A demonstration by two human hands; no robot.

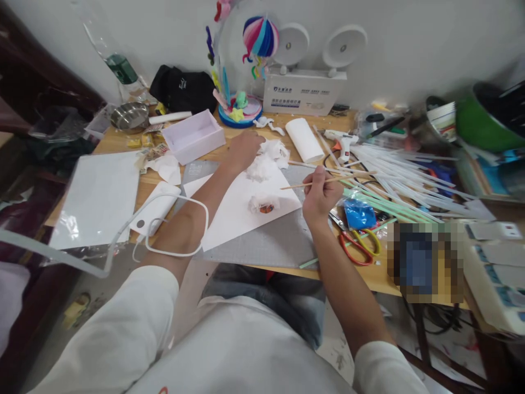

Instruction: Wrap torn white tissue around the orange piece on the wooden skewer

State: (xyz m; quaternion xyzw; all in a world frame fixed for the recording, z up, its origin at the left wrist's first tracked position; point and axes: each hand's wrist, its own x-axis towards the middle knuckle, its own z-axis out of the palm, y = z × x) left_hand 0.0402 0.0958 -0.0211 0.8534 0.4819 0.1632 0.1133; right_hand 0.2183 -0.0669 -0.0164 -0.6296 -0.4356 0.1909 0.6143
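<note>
My right hand (320, 191) is closed around a thin wooden stick (293, 187), whose tip points left over a white sheet of paper (229, 208). My left hand (245, 150) is at the far side of the sheet, fingers bent, beside crumpled white tissue (275, 151) and a fluffy white clump (258, 171). Its fingertips are partly hidden, and I cannot make out what they hold. Between the hands, on the sheet, lies a small whitish translucent piece (254, 204) with an orange and dark patch. A grey cutting mat (283, 241) lies under the paper.
To the right are scissors (361, 246), a blue packet (359, 213), a glue gun (346, 143) and many translucent sticks (394, 164). A lilac box (194, 139) and a balloon ornament (240, 112) stand behind. A white cable (180, 254) loops over my left forearm.
</note>
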